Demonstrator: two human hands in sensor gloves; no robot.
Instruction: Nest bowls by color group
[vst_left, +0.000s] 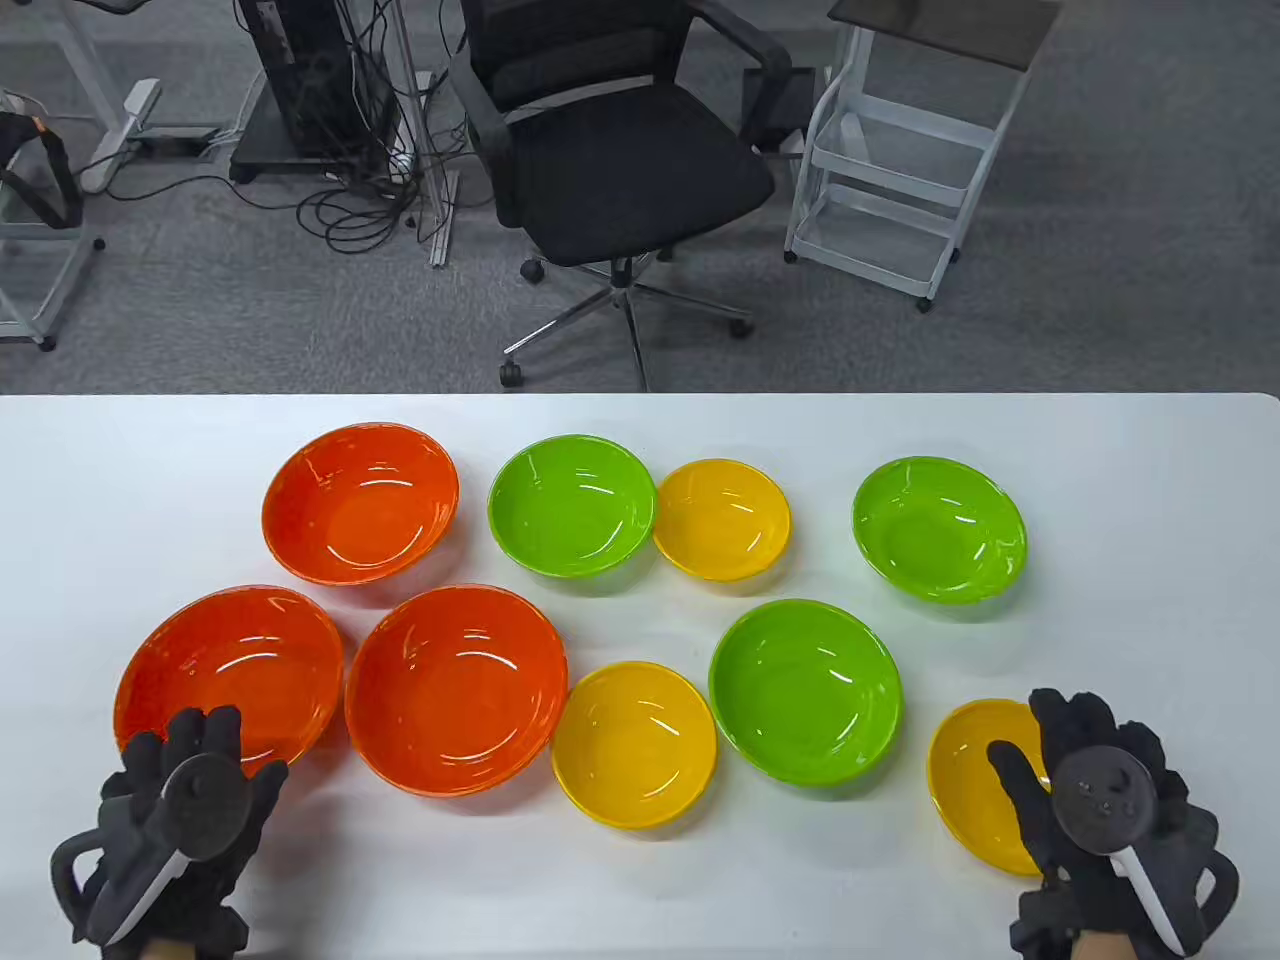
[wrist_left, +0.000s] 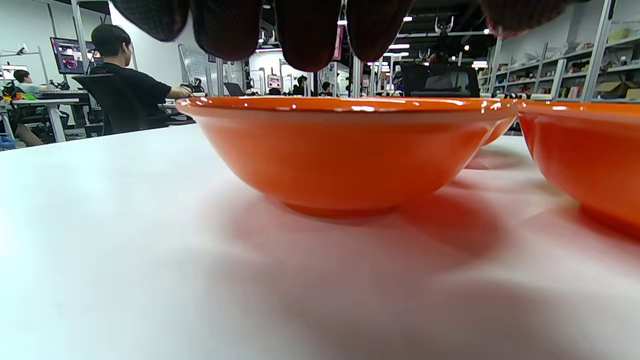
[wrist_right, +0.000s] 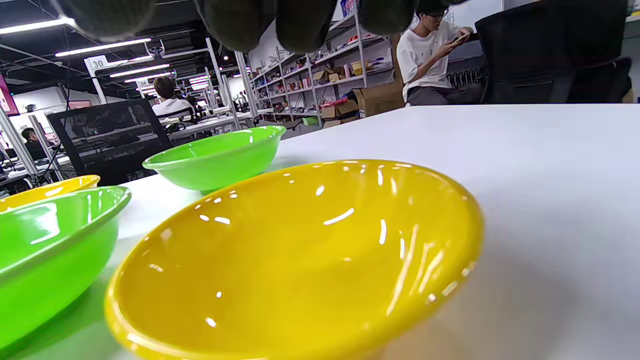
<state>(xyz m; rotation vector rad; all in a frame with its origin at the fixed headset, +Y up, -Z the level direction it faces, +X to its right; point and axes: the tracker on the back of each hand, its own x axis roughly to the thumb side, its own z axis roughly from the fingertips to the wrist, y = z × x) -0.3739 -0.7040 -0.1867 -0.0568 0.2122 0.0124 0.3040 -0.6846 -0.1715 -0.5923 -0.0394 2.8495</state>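
Note:
Nine bowls stand apart on the white table (vst_left: 1120, 600). Three are orange: one at the back (vst_left: 360, 502), one at the front left (vst_left: 240, 670) and one at the front middle (vst_left: 455, 690). Three are green (vst_left: 572, 505) (vst_left: 938, 527) (vst_left: 805, 692) and three are yellow (vst_left: 721, 518) (vst_left: 633, 743) (vst_left: 975, 790). My left hand (vst_left: 235, 750) is open, its fingers over the near rim of the front-left orange bowl (wrist_left: 345, 150). My right hand (vst_left: 1035, 735) is open over the front-right yellow bowl (wrist_right: 300, 260). Neither hand holds anything.
A black office chair (vst_left: 620, 150) and a white cart (vst_left: 900, 170) stand on the floor beyond the table's far edge. Bare table lies along the front edge between my hands and at the far right.

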